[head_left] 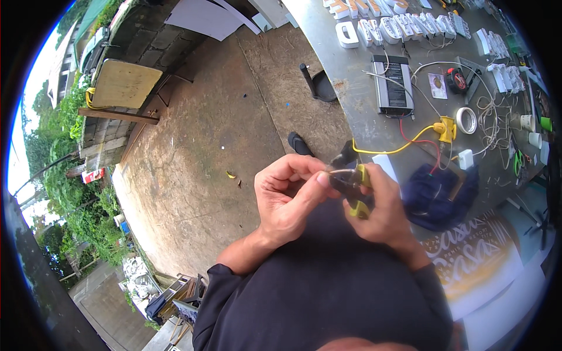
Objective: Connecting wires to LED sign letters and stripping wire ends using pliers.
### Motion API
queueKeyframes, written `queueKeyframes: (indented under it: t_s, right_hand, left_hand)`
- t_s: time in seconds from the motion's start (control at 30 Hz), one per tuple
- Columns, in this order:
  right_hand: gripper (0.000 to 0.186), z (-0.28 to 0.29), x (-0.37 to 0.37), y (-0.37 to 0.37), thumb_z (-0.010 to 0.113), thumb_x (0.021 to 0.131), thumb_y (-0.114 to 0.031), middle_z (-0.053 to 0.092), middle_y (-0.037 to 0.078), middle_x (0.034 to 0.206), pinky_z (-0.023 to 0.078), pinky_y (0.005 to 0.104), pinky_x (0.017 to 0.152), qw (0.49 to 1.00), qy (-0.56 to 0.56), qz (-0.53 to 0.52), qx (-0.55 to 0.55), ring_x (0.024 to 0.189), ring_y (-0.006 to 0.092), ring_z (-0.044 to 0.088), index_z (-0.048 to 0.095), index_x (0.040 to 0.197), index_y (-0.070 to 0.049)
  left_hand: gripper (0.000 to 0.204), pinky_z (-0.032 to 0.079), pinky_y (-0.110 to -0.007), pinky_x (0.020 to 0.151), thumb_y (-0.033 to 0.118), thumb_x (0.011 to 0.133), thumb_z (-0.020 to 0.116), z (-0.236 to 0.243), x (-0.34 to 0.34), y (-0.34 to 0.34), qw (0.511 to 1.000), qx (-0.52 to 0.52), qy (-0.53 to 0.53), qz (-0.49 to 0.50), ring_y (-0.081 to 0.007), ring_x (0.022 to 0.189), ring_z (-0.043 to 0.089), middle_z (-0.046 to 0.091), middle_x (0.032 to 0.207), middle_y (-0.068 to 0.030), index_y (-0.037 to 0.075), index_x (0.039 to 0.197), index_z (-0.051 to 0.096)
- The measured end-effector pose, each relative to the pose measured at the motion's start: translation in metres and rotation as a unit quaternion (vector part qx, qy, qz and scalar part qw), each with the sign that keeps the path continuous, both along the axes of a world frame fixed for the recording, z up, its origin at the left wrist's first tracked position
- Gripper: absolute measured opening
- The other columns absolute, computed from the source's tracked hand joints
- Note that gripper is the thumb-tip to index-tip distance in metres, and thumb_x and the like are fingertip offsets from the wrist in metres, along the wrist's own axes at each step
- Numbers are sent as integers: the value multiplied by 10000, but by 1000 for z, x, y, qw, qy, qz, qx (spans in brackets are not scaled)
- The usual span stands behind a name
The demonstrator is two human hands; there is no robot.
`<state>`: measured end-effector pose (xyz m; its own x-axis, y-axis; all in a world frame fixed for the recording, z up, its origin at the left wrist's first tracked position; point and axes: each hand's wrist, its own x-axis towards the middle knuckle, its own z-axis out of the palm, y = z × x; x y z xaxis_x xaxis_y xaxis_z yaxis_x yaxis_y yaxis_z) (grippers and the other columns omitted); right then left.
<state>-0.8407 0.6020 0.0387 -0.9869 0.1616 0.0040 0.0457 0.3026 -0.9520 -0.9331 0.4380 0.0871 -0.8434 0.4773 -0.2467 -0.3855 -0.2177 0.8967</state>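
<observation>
My left hand is closed, its thumb and forefinger pinching a thin wire. The wire runs toward the dark jaws of a pair of pliers with yellow-green handles. Wrapped round those handles is my right hand. Both hands meet in front of my dark shirt, with the tool's head close to the left fingertips. Whether the jaws bite on the wire I cannot tell, as they are blurred.
On the grey metal table at right lie a power supply box, a yellow plug connector, a tape roll, a tape measure, a navy cloth and white letter shapes. A dustpan stands on the concrete floor.
</observation>
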Motion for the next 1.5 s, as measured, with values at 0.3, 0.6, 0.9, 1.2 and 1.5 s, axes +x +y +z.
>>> queueKeyframes:
  t_s: [0.3,0.6,0.9,1.2,1.5]
  right_hand:
    - [409,0,1,-2,722,733,-34,567,91,824,461,352,644,1000,16,-7,17,695,243,553,580,1116,-13]
    - [445,-2,3,-4,720,706,-31,582,99,851,469,358,642,999,29,-8,31,703,250,559,579,1127,-2]
    - [467,5,3,-9,751,691,-87,532,152,854,450,440,665,994,51,-42,88,726,345,547,528,1090,12]
    - [456,9,3,-9,748,682,-96,531,157,852,440,444,665,995,39,-40,86,741,360,557,532,1070,5]
    - [481,4,4,-9,783,655,-77,559,138,822,455,424,633,998,21,-30,45,695,315,570,563,1079,-20]
  left_hand:
    - [66,550,-246,725,-27,975,621,-2,0,-3,999,53,4,-10,-129,811,703,733,920,-121,-61,1031,632]
    - [73,545,-238,751,-23,973,634,-4,4,-5,999,41,23,-6,-122,788,706,739,895,-118,-58,1036,632]
    - [84,568,-240,705,1,985,619,-13,6,-9,998,58,8,21,-136,756,713,736,899,-125,-43,1056,621]
    - [26,505,-260,610,27,979,591,-21,9,-7,998,37,22,45,-139,699,621,683,865,-121,11,988,573]
    - [48,506,-253,608,12,975,602,-26,9,-5,995,15,96,23,-136,713,638,679,859,-100,-1,1016,581]
